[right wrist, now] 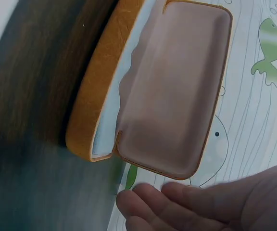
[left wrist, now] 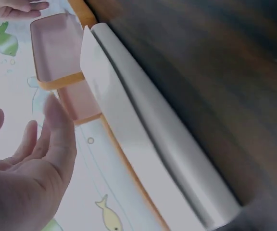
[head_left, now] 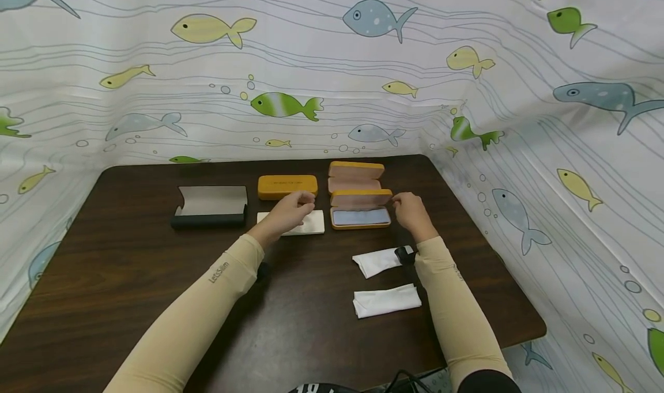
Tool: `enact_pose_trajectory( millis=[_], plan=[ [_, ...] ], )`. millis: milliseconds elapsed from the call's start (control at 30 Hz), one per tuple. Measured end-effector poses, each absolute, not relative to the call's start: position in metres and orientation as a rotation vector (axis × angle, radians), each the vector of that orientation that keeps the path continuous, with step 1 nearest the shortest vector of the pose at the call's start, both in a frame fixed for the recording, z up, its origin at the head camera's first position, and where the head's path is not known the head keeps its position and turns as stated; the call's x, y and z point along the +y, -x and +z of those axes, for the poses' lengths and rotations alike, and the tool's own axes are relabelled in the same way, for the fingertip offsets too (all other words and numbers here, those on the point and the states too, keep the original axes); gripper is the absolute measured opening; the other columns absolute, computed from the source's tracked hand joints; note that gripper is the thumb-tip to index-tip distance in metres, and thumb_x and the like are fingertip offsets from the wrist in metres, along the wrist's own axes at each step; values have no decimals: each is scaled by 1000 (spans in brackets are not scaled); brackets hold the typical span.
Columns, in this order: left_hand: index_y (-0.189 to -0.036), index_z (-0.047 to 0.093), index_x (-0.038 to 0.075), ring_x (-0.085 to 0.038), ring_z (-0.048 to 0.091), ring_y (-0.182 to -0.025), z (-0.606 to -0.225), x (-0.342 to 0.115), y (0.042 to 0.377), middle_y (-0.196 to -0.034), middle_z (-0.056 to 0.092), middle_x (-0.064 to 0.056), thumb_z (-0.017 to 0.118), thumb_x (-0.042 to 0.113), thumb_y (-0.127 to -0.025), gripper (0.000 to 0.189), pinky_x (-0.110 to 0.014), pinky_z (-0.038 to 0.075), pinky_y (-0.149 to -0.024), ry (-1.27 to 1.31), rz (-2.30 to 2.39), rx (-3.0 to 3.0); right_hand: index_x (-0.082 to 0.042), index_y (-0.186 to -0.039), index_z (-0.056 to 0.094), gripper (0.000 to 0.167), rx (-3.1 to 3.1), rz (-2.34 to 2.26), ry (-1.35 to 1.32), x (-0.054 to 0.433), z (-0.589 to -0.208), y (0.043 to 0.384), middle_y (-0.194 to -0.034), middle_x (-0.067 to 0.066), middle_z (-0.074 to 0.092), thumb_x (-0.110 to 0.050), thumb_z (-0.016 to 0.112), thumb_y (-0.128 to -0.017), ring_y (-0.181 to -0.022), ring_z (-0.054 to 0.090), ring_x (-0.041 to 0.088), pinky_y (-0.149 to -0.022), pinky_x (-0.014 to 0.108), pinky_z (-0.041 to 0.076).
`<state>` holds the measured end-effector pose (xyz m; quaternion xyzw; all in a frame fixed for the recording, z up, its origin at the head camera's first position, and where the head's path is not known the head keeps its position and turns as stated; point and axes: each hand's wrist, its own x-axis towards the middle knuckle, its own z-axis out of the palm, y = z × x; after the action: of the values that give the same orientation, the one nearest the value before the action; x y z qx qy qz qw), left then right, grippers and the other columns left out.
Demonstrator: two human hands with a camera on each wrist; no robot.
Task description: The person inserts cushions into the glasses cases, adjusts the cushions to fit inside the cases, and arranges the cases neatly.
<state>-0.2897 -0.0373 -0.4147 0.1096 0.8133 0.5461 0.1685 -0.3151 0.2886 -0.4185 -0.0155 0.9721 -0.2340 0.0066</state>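
Note:
My left hand (head_left: 290,211) hovers over a slim white case (head_left: 313,223) with its fingers loosely bent and nothing in them. In the left wrist view, fingers and thumb stand apart, beside the white case (left wrist: 162,130). At the right edge of the front yellow glasses case (head_left: 360,227) is my right hand (head_left: 412,213). That case stands open, pink inside the lid, with a light blue cloth (head_left: 360,217) in its base. The right wrist view has the fingers relaxed near the corner of the raised lid (right wrist: 172,91); contact is hard to tell.
Behind the front case stands another open yellow case (head_left: 355,168). A closed yellow case (head_left: 287,182) lies behind the white one, and a dark open case (head_left: 210,217) with a pale lining is at left. Two folded white cloths (head_left: 388,301) lie nearer me. A fish-print curtain (head_left: 311,59) borders the table.

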Motion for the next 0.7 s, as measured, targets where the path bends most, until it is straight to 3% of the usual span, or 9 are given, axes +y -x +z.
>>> enact_pose_trajectory(
  millis=[233,367,400,467,533,633,700],
  plan=[
    [-156,37,10,-33,50,-134,-412,-7,308,-158,40,-13,46,25,-107,52,-52,43,-109,-483,1334,2575,6,-146,44,41,3049,-796,-5,290,-419,325,-138,28,56,-10,35,-109,-126,54,44,-102,56,46],
    [-156,38,9,-31,54,-129,-414,12,315,-152,48,-15,43,23,-108,50,-49,45,-106,-544,1237,2643,1,-152,43,45,3054,-834,63,288,-422,331,-149,25,48,-21,38,-112,-137,45,44,-112,57,37],
    [-155,40,8,-30,58,-121,-415,16,315,-149,51,-16,43,23,-109,49,-47,48,-102,-555,1220,2650,0,-152,43,46,3051,-849,71,288,-425,331,-150,24,48,-23,39,-112,-138,44,43,-113,57,36],
    [-152,43,5,-23,65,-92,-420,24,317,-126,64,-16,41,23,-109,46,-39,54,-84,-564,1186,2672,-2,-150,47,46,3050,-898,67,287,-428,332,-148,22,51,-25,43,-111,-137,45,42,-113,57,36],
    [-147,47,4,-18,58,-69,-423,30,317,-113,68,-15,42,23,-110,42,-33,51,-68,-547,1170,2701,-3,-146,54,43,3051,-941,54,286,-432,333,-143,21,56,-26,47,-110,-135,49,40,-111,55,39],
    [-141,51,5,-15,47,-55,-424,35,318,-97,69,-14,44,21,-110,36,-29,44,-58,-508,1178,2760,0,-135,64,37,3080,-1020,49,284,-434,336,-133,20,64,-23,54,-107,-126,57,38,-106,53,45],
    [-136,54,5,-16,53,-61,-423,37,317,-105,71,-13,47,20,-110,31,-30,46,-61,-485,1184,2806,0,-128,69,33,3093,-1059,38,283,-434,336,-127,19,67,-21,57,-105,-121,61,36,-102,51,49]
  ],
)
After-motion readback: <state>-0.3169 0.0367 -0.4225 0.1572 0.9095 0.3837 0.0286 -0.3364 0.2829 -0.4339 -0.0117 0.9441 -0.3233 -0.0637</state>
